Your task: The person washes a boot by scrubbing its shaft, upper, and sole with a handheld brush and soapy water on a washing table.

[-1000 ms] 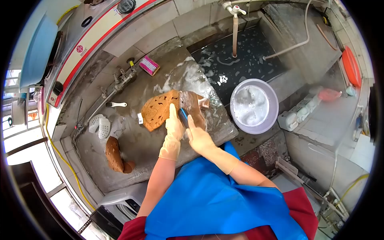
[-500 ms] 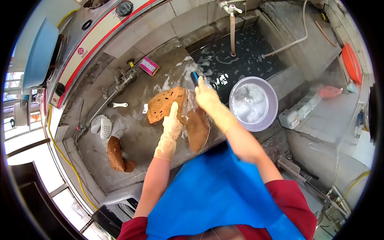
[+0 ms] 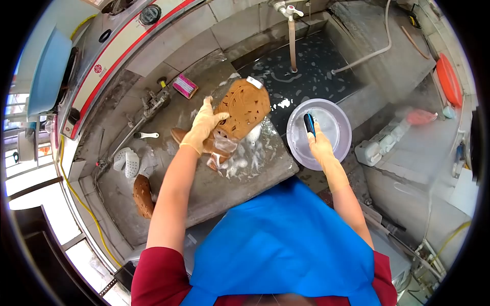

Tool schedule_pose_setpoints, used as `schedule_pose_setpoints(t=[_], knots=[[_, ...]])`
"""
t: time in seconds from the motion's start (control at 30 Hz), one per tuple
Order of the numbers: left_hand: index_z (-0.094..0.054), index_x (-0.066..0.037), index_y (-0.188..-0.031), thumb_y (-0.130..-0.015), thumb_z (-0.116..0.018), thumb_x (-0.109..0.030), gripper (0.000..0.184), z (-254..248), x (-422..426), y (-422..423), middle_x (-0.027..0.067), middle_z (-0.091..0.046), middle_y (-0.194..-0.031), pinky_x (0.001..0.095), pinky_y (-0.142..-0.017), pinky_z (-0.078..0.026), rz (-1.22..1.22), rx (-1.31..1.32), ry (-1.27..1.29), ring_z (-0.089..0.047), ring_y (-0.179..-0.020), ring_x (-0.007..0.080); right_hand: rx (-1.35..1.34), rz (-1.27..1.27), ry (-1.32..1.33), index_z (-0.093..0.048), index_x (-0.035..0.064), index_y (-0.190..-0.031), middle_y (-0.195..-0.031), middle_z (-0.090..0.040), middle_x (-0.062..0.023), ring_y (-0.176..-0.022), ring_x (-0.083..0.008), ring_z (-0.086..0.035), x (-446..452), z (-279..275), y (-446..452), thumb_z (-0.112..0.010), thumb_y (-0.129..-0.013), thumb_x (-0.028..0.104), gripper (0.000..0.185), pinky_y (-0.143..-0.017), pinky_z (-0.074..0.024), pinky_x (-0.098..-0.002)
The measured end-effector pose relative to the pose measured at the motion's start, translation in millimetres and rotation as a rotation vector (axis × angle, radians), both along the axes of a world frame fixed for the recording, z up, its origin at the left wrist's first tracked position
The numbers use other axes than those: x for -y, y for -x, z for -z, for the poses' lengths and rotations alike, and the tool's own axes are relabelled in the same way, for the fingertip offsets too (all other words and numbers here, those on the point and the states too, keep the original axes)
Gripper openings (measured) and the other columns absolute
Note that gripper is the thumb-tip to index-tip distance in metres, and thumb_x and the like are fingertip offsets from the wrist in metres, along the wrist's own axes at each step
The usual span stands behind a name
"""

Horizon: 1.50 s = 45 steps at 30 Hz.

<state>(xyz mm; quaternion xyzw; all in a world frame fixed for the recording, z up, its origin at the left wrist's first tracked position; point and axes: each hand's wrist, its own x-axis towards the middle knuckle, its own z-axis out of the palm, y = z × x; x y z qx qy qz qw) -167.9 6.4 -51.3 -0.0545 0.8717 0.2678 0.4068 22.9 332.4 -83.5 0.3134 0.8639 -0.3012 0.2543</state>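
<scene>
My left hand (image 3: 203,127), in a pale rubber glove, grips a brown boot (image 3: 242,104) with cut-out holes around its ankle part. The boot's wide shaft tilts up to the right with a white tag at its edge, and suds cling to its lower part. In my right hand (image 3: 321,147), also gloved, is a brush (image 3: 309,124) with a black and blue handle; its bristles are hidden. Brush and hand are over the inside of a pale purple basin (image 3: 348,135) of soapy water. White foam (image 3: 250,158) lies on the slab below the boot.
A second brown boot (image 3: 143,196) lies at the slab's left, beside a white perforated piece (image 3: 127,162). A small white-handled brush (image 3: 148,135) and a pink packet (image 3: 185,85) lie farther back. Behind the basin is a dark water-filled sink (image 3: 316,64) under a tap (image 3: 292,11).
My right hand has moved the brush from beside the boot to the basin. My left hand has turned and raised the boot, baring suds on the slab. Less foam shows in the basin.
</scene>
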Motion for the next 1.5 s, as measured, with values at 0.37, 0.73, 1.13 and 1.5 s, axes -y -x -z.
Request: schedule_pose_setpoints(t=[0.37, 0.73, 1.13, 1.5], knots=[[-0.018, 0.0, -0.153, -0.081, -0.067, -0.055, 0.102, 7.3, 46.3, -121.9, 0.0245, -0.007, -0.16, 0.055, -0.118, -0.003, 0.182, -0.686, 0.44, -0.003, -0.149, 0.0414, -0.07, -0.015, -0.116, -0.011, 0.0192, -0.156, -0.108, -0.064, -0.0272, -0.1, -0.0431, -0.063, 22.8, -4.9, 1.1, -0.041, -0.101, 0.031, 0.063, -0.088, -0.0465, -0.053], [-0.045, 0.004, -0.138, -0.049, -0.072, -0.078, 0.124, 20.2, 46.7, -75.4, 0.0147, -0.048, -0.142, 0.0597, -0.117, -0.004, 0.412, -0.409, 0.492, -0.035, -0.141, 0.0266, -0.184, -0.893, 0.132, -0.032, 0.0122, -0.147, -0.095, -0.067, -0.0231, -0.089, -0.0382, -0.067, 187.4, 32.3, 155.6, -0.039, -0.101, 0.033, 0.05, -0.079, -0.0524, -0.0476], [-0.051, 0.003, -0.129, -0.048, -0.077, -0.073, 0.114, 22.1, 49.8, -75.1, 0.0135, -0.052, -0.134, 0.0615, -0.116, -0.006, 0.329, -0.486, 0.416, -0.04, -0.136, 0.0255, -0.001, -0.823, 0.003, -0.021, 0.0266, -0.151, -0.103, -0.067, -0.0235, -0.094, -0.0409, -0.068, 149.8, 16.9, 170.4, -0.045, -0.098, 0.024, 0.058, -0.081, -0.0532, -0.0521], [-0.046, 0.006, -0.136, -0.052, -0.072, -0.077, 0.122, 20.2, 51.8, -74.6, 0.0153, -0.046, -0.142, 0.0621, -0.116, -0.004, 0.373, -0.46, 0.431, -0.035, -0.139, 0.0265, -0.181, -0.578, -0.165, -0.033, 0.0272, -0.148, -0.102, -0.067, -0.0235, -0.095, -0.0385, -0.067, 112.2, 22.8, 177.7, -0.038, -0.102, 0.029, 0.047, -0.081, -0.052, -0.049]])
